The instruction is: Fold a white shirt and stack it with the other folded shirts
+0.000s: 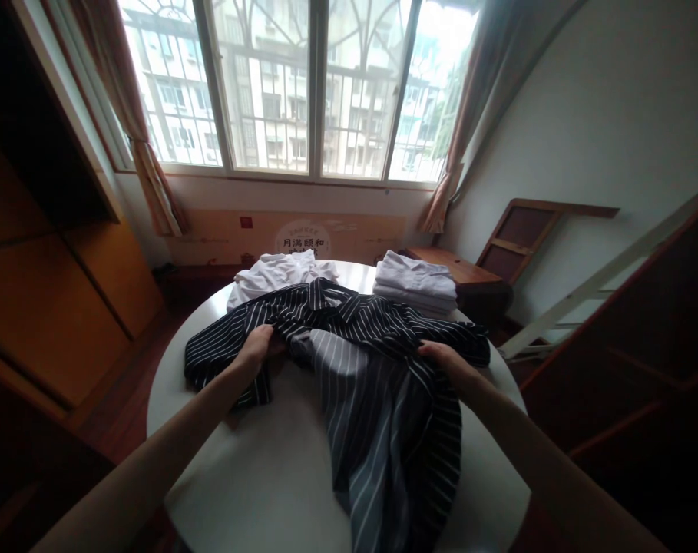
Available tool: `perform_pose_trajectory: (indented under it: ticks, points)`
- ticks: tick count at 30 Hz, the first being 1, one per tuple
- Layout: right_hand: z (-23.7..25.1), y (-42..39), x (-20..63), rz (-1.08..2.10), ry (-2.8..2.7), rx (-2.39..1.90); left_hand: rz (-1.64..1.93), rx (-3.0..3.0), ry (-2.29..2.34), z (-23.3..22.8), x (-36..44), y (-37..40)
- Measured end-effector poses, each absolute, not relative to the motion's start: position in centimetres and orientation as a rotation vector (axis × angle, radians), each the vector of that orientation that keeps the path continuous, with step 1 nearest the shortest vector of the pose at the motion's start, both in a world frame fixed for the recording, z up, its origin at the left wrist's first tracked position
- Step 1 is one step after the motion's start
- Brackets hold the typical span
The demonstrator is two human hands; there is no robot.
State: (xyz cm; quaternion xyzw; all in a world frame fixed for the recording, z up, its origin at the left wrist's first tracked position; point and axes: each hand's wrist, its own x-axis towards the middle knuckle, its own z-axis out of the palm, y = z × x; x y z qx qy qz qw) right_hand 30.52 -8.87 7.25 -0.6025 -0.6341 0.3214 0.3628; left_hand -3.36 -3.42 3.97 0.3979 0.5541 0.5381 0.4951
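A black shirt with white stripes lies rumpled across the round white table, its collar toward the window and its sleeves spread to both sides. Part of its paler grey inner side faces up, and the lower part trails toward me. My left hand pinches the cloth on the left, near one sleeve. On the right, my right hand grips the shirt below the other shoulder. The fingertips of both hands are partly hidden by the fabric.
Behind the shirt, a loose white garment lies at the back left and a folded white stack at the back right. A wooden side table stands beyond. Orange cabinets are left; a pale ladder-like frame leans right.
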Motion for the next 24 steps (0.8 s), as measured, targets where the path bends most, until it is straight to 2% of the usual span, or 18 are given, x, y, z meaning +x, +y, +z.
perform_pose_trajectory:
  ticks: [4, 6, 11, 18, 20, 21, 24]
  points:
    - [8.4, -8.8, 30.7, 0.122, -1.589, -1.721, 1.354, 0.825, 1.068, 4.1, -3.4, -2.4]
    - [8.7, -10.1, 29.1, -0.037, -1.696, -1.615, 1.315, 0.898, 0.988, 3.5, -3.2, -2.2]
    - [7.5, -15.7, 22.5, 0.279, -2.328, -1.461, 1.263, 1.041, 0.933, 1.6, -2.3, -1.9]
    - [5.2, -18.2, 18.9, 0.240, -2.861, -1.324, 1.342, 0.890, 1.101, 2.3, -1.5, -0.8]
    - [5.6, -18.0, 19.1, 0.417, -2.857, -1.261, 1.345, 0.874, 1.124, 2.5, -1.4, -0.4]
    - [5.9, -17.9, 19.2, 0.629, -2.828, -1.213, 1.347, 0.869, 1.127, 2.5, -1.3, -0.3]
    - [6.9, -17.6, 20.1, 1.584, -2.443, -0.936, 1.365, 0.903, 1.144, 2.4, -1.4, -0.1]
